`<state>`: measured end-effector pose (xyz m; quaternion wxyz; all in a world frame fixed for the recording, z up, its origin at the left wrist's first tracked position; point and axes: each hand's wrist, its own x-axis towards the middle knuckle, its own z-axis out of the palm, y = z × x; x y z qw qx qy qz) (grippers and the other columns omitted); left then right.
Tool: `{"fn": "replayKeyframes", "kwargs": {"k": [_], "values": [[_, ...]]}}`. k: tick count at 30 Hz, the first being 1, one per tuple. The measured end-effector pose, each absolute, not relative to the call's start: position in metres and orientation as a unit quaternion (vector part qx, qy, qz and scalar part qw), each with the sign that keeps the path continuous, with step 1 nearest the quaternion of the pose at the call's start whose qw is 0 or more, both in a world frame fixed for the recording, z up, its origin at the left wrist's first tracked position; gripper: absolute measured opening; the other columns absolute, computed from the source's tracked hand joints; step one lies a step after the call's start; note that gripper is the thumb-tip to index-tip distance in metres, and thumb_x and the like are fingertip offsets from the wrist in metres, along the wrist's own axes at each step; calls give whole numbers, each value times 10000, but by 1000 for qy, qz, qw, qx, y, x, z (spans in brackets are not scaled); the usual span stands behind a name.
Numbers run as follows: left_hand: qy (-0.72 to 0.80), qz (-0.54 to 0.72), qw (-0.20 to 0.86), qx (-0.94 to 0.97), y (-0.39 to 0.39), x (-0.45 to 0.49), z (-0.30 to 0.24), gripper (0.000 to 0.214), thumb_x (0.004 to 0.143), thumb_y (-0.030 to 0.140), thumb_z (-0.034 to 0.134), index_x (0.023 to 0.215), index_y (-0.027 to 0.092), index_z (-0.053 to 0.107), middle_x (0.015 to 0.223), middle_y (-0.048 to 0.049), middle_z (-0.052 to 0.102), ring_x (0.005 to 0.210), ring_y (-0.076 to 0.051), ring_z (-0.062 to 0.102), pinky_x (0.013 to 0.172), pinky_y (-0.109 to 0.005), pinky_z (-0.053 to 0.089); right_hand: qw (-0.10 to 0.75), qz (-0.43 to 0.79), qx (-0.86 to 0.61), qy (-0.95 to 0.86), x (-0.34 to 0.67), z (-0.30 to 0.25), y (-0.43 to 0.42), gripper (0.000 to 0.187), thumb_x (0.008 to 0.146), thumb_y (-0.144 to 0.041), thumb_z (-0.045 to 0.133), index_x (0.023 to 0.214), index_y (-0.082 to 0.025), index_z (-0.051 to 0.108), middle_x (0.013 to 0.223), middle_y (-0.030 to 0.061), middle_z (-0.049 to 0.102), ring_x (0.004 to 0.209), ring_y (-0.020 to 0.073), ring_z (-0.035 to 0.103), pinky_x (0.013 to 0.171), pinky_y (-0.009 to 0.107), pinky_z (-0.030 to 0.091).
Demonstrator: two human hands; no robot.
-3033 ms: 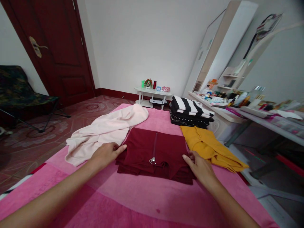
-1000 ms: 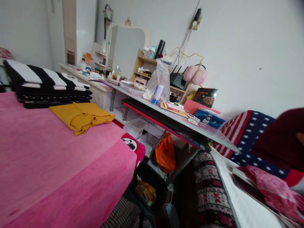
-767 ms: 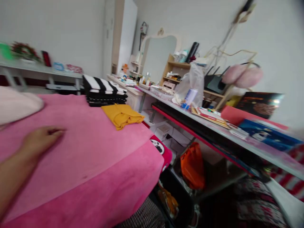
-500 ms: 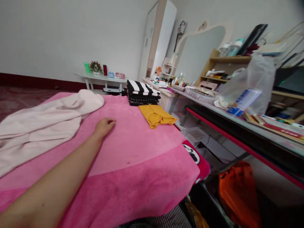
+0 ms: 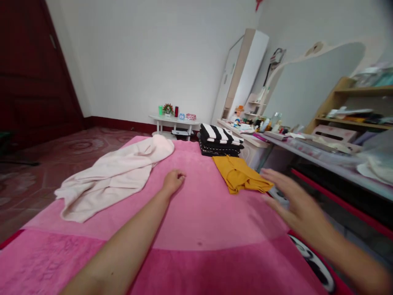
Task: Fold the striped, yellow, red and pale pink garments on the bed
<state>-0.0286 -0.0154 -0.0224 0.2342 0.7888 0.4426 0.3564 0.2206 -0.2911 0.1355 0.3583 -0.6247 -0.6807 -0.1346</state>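
My left hand rests on the pink blanket, its fingers curled in and nothing visible in them. My right hand, slightly blurred by motion, hangs open at the right, thumb and fingers apart. Its fingertips are close to the corner of a folded mustard-yellow garment; whether they touch it I cannot tell. Behind that garment stands a stack of folded clothes, black-and-white striped on top. Left of my left hand a pale pink garment lies spread out and wrinkled, its hood-like end toward the far side.
A small white table with a plant, a green cup and small items stands by the far wall. Along the right run a cluttered dressing table with a mirror and a desk close to the bed edge. A dark red door is at left.
My view has swung left and the scene has shifted right. My right hand has come into view beside the yellow garment. My left hand stays curled on the blanket.
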Motion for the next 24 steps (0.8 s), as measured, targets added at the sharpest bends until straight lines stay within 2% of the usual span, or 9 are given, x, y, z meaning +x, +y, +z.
{"fn": "replayKeyframes", "kwargs": {"k": [3, 5, 9, 12, 14, 17, 19, 22, 24], "values": [[434, 380, 227, 785, -19, -30, -18, 216, 762, 158, 545, 887, 164, 721, 936, -78, 703, 869, -199, 632, 804, -316, 479, 291, -51, -619, -728, 193, 85, -190, 570, 846, -473, 517, 1306, -138, 504, 1391, 156, 454, 1310, 278, 389, 1093, 464, 297], [429, 393, 220, 783, -21, -31, -16, 218, 756, 141, 541, 869, 178, 724, 921, -84, 702, 860, -199, 632, 794, -318, 478, 250, 2, -651, -716, 174, 44, -133, 588, 880, -471, 441, 1328, -92, 479, 1416, 185, 410, 1329, 280, 360, 1093, 463, 288], [437, 408, 205, 775, -23, -27, -18, 212, 724, 131, 574, 846, 226, 721, 880, -82, 695, 836, -199, 627, 771, -315, 483, 184, 21, -704, -685, 160, -11, -80, 572, 884, -463, 419, 1347, -130, 469, 1441, 155, 382, 1357, 322, 291, 1086, 568, 203], [461, 418, 203, 756, -21, -23, -15, 248, 724, 109, 558, 907, 199, 699, 897, -68, 681, 845, -193, 624, 797, -325, 491, 213, 14, -687, -695, 173, -22, -75, 532, 870, -449, 438, 1311, -161, 512, 1430, 123, 409, 1343, 292, 325, 1093, 522, 227], [482, 439, 179, 737, -15, -26, -3, 329, 741, 82, 519, 1023, 177, 659, 1023, -74, 651, 957, -193, 598, 875, -339, 466, 248, 26, -662, -707, 183, -23, -74, 472, 866, -417, 440, 1239, -164, 575, 1385, 110, 469, 1306, 248, 387, 1092, 446, 273], [522, 458, 37, 718, 9, -50, 30, 460, 746, 101, 545, 1191, 215, 571, 1247, -81, 546, 1180, -233, 465, 1012, -393, 354, 288, 41, -643, -708, 191, -23, -72, 422, 851, -399, 447, 1153, -168, 631, 1331, 100, 522, 1257, 230, 443, 1074, 406, 316], [576, 415, -53, 702, 33, -79, 52, 494, 770, 163, 564, 1257, 229, 522, 1309, -95, 509, 1229, -268, 416, 1028, -427, 313, 303, 43, -641, -704, 190, -23, -71, 407, 839, -395, 458, 1124, -174, 646, 1308, 98, 540, 1236, 236, 461, 1063, 415, 330], [692, 258, -36, 674, 67, -127, 67, 475, 803, 304, 559, 1264, 195, 524, 1274, -132, 551, 1197, -303, 461, 981, -429, 347, 317, 40, -644, -695, 187, -22, -71, 373, 825, -366, 465, 1077, -176, 663, 1273, 96, 566, 1199, 239, 486, 1044, 415, 352], [707, 203, 4, 678, 80, -151, 63, 388, 783, 346, 584, 1130, 177, 626, 1106, -124, 653, 1035, -286, 580, 863, -363, 429, 318, 38, -651, -689, 185, -20, -71, 350, 818, -340, 467, 1053, -179, 670, 1255, 91, 577, 1177, 238, 497, 1033, 411, 362]]}}
